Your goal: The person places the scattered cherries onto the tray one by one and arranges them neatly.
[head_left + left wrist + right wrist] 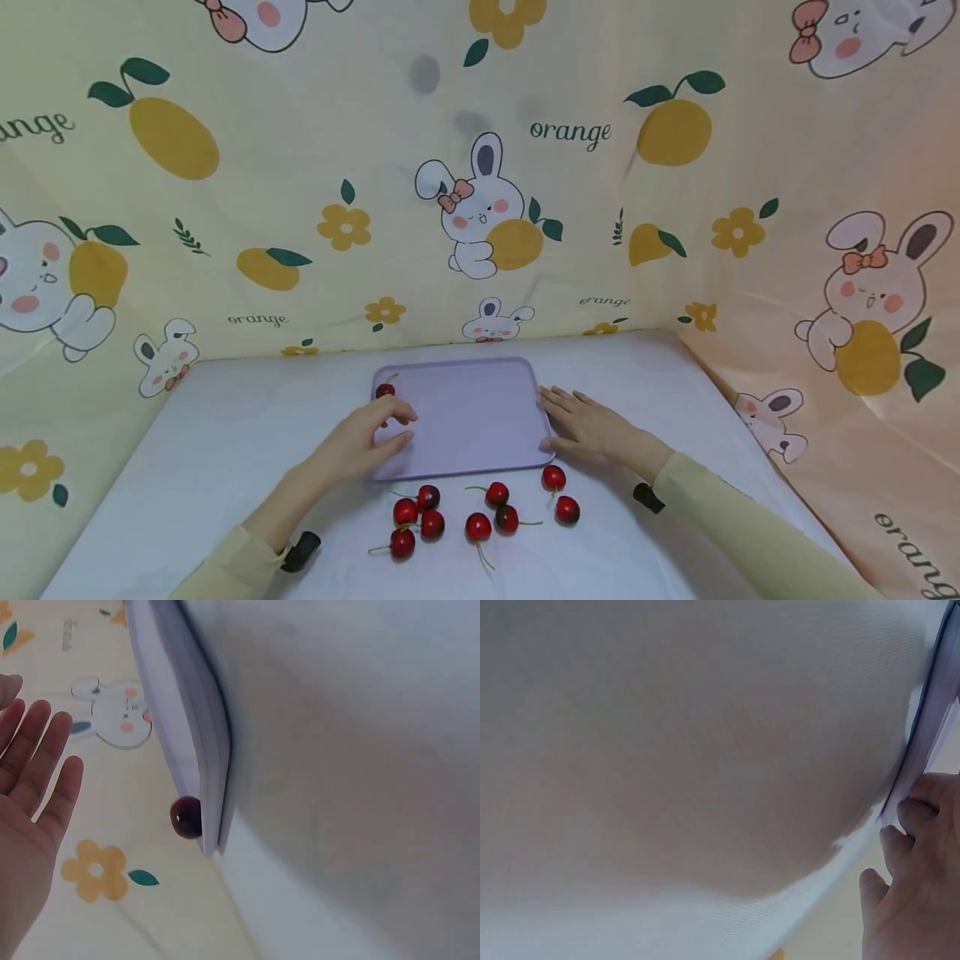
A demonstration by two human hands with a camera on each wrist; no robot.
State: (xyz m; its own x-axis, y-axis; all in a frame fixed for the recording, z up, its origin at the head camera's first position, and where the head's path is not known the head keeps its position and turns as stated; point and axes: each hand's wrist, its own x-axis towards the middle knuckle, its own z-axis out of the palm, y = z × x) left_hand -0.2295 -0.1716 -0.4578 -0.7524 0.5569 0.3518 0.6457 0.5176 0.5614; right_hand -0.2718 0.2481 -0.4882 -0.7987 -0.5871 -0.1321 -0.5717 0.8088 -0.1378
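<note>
A lilac tray (472, 421) lies on the white table. In its far left corner sits a dark red cherry (385, 390) with a stem, also visible at the rim in the left wrist view as a dark round cherry (186, 817). My left hand (375, 433) hovers over the tray's left side, fingers loosely bent and thumb apart, holding nothing. It hides part of that side; a small dark bit shows beneath it. My right hand (596, 427) rests along the tray's right edge with fingers extended, touching the rim. In the right wrist view its fingers (900, 847) lie near the tray's side.
Several stemmed cherries lie on the table in front of the tray: a left cluster (406, 511), a middle group (477, 527) and a right pair (567, 510). A cream cloth (585, 208) printed with rabbits and oranges hangs behind and beside the table.
</note>
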